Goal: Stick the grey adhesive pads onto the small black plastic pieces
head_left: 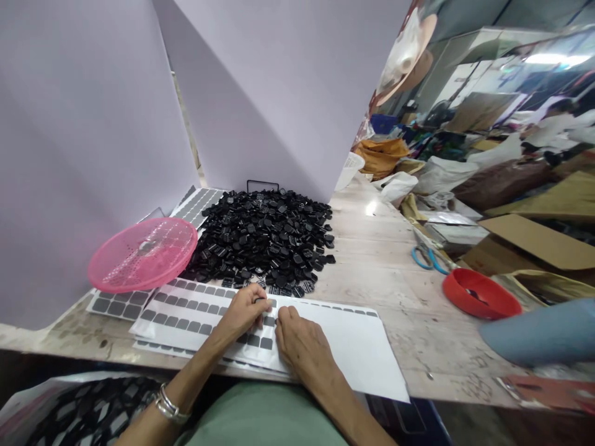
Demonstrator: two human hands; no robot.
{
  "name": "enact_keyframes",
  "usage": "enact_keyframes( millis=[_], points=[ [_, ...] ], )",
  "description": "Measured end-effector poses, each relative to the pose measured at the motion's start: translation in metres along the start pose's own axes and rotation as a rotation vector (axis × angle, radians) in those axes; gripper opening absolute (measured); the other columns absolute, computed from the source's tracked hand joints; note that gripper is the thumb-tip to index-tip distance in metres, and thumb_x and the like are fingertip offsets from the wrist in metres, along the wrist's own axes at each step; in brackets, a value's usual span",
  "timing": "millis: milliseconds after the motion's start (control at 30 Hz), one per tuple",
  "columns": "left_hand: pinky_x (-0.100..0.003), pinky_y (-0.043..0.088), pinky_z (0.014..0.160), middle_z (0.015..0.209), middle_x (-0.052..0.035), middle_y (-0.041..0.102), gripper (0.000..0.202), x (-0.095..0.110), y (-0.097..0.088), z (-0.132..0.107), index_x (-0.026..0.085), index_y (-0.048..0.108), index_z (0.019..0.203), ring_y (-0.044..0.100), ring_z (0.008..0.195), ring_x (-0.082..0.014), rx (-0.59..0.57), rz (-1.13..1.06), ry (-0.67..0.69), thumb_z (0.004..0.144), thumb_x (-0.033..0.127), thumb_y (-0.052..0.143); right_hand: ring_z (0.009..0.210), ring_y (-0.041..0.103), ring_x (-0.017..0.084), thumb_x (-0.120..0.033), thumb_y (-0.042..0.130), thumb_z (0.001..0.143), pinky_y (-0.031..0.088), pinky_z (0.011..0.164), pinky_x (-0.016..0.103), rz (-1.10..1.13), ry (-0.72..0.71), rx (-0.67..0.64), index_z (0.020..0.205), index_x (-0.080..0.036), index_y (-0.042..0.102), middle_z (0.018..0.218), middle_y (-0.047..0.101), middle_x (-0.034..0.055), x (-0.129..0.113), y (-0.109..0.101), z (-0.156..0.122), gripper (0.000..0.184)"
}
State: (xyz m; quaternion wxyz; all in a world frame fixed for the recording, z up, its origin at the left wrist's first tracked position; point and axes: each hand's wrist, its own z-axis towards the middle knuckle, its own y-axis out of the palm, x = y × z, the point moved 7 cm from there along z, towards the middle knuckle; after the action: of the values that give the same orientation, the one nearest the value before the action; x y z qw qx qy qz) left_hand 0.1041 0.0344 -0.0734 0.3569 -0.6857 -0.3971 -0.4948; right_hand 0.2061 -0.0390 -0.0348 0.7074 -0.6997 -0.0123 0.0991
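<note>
My left hand (246,310) is closed in a pinch over a white sheet of grey stickers (186,313), with a small black plastic piece (258,300) showing at its fingertips. Close beside it, my right hand (300,337) rests on the same sheet with its fingers curled together. What those right fingers hold, if anything, is hidden. Grey rounded stickers fill the sheet's left part and run along its top edge, while the right part is bare white backing. Just beyond both hands lies a large heap of small black plastic pieces (269,235).
A pink perforated basket (144,254) stands left, partly over more sticker sheets (119,305). Blue-handled scissors (430,259), a red bowl (481,294) and a grey-blue roll (539,334) lie right. Lilac panels (279,93) rise behind the heap. Below left is a bag of black pieces (102,409).
</note>
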Motion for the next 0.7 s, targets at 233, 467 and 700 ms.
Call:
enact_keyframes(
  millis=[233,467,700],
  points=[
    [-0.015,0.03,0.03,0.043,0.0058,0.055,0.018,0.0,-0.003,-0.003,0.02,0.049,0.077,0.043,0.03,-0.0081,0.069,0.027,0.031,0.077,0.036,0.058,0.065,0.062,0.019,-0.018,0.042,0.095,0.028,0.052,0.03,-0.039,0.023,0.016,0.094,-0.021,0.047,0.087,0.061,0.0027,0.003,-0.002,0.001,0.005],
    [-0.016,0.033,0.034,0.05,0.0043,0.057,0.023,-0.006,-0.006,-0.01,0.019,0.05,0.078,0.047,0.036,-0.0082,0.19,-0.008,0.056,0.077,0.041,0.058,0.065,0.063,0.02,-0.014,0.043,0.094,0.028,0.051,0.029,-0.075,0.04,0.045,0.09,-0.02,0.045,0.083,0.06,0.0038,0.011,-0.004,-0.002,0.008],
    [-0.017,0.031,0.035,0.046,0.0056,0.055,0.023,-0.004,-0.005,-0.01,0.02,0.051,0.078,0.045,0.034,-0.0086,0.194,-0.05,0.046,0.073,0.04,0.061,0.065,0.06,0.017,-0.017,0.042,0.095,0.029,0.053,0.028,-0.046,-0.056,0.057,0.092,-0.019,0.048,0.085,0.06,0.0039,-0.003,-0.002,0.003,0.007]
  ],
)
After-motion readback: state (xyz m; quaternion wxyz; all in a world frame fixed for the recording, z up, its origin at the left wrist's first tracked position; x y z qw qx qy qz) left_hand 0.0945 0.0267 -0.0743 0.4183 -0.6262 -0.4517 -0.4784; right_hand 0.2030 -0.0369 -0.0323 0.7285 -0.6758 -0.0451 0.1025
